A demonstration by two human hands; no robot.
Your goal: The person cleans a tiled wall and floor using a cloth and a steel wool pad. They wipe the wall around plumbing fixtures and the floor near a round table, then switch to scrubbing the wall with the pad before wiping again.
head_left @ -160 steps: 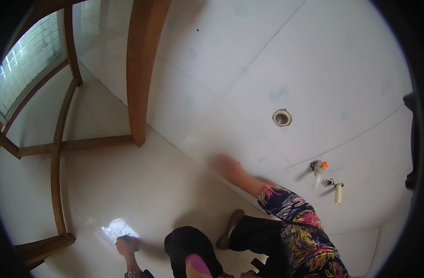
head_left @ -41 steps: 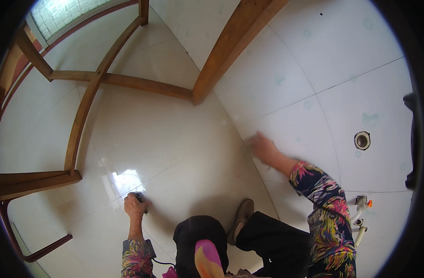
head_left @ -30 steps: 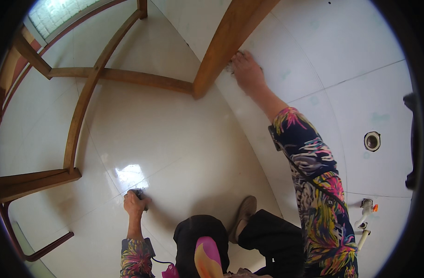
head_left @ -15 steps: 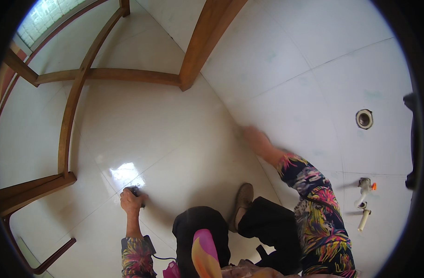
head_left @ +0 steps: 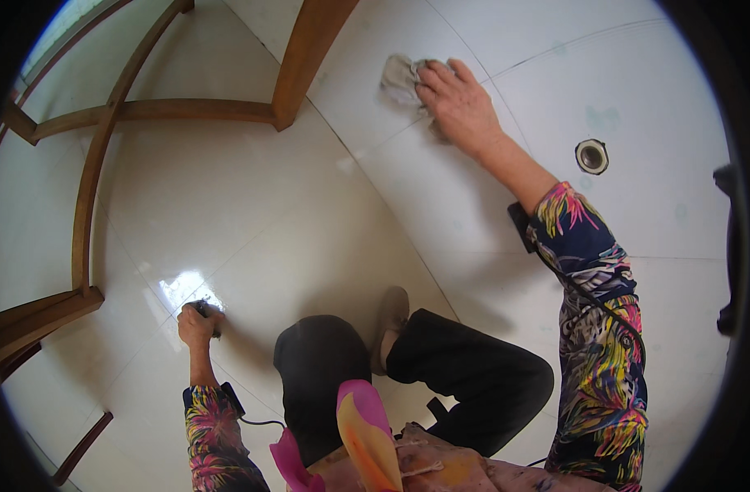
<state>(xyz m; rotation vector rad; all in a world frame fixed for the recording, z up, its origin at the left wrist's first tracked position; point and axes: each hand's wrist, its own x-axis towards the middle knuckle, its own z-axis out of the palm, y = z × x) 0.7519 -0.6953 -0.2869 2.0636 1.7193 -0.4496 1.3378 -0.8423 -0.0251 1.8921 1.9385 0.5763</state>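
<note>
My right hand [head_left: 461, 107] is closed over a crumpled grey cloth [head_left: 401, 79], which lies against the white tiled wall [head_left: 506, 197]. Its fingers point toward the upper left, and part of the cloth hangs out below them. Down on the glossy beige tiled floor [head_left: 252, 205], my left hand [head_left: 196, 326] is wrapped round a small dark object [head_left: 203, 309]. Most of that object is hidden by the fingers, so its kind cannot be made out. It touches or nearly touches the floor beside a bright reflection.
A brown wooden frame with legs and crossbars [head_left: 186, 111] stands at the left and top. The wall has a round metal-rimmed hole [head_left: 591, 156]. Between my arms are my dark-trousered knees [head_left: 322, 361] and a brown shoe [head_left: 390, 324]. A dark red bar [head_left: 84, 447] shows at lower left.
My right hand has swept up the wall with the cloth, away from the floor edge. The view has shifted, and the wall tap has left sight. My left hand keeps its hold low down.
</note>
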